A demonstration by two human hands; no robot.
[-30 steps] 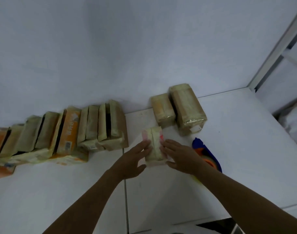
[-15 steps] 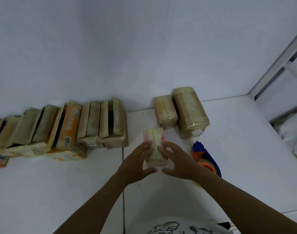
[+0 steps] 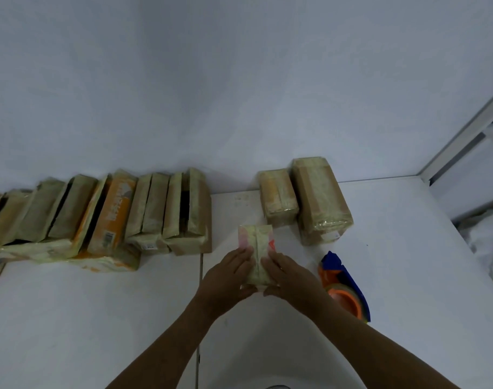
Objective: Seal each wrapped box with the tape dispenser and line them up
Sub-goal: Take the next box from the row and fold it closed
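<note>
Both hands are on the small wrapped box (image 3: 257,248) in the middle of the white counter (image 3: 408,276): left hand (image 3: 230,279) and right hand (image 3: 288,276) each have a grip closed on one side, thumbs at the near end. The tape dispenser (image 3: 345,287) (blue with orange, partly hidden by the right forearm) lies just right of that hand. Two sealed boxes (image 3: 304,200) sit side by side behind, and a long row of boxes (image 3: 105,211) stretches left along the wall.
</note>
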